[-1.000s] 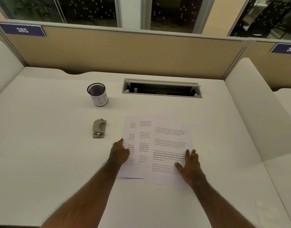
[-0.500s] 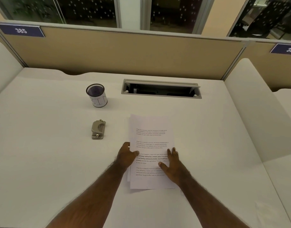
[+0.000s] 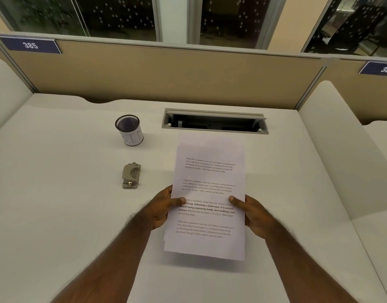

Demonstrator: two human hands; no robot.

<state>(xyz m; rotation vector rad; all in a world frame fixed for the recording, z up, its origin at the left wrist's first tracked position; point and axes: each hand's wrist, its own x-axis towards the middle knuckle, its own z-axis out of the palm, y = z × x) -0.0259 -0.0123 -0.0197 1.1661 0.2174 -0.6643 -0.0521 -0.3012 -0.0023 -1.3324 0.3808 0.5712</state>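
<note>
A stack of printed white sheets (image 3: 208,178) is held up off the white desk (image 3: 57,215), tilted toward me. My left hand (image 3: 164,208) grips its left edge, thumb on the printed face and fingers behind. My right hand (image 3: 251,213) grips the right edge the same way. The sheets lie squared on top of one another. A small grey hole punch (image 3: 131,175) sits on the desk to the left of the stack.
A black mesh cup with a white paper label (image 3: 129,130) stands behind the hole punch. A grey cable hatch (image 3: 214,121) is set into the desk at the back. Beige dividers close off the back and both sides.
The sheets lay fanned on the desk, were slid together into one stack, and are now lifted off the desk. Both hands went from pressing flat on the paper to gripping its side edges.
</note>
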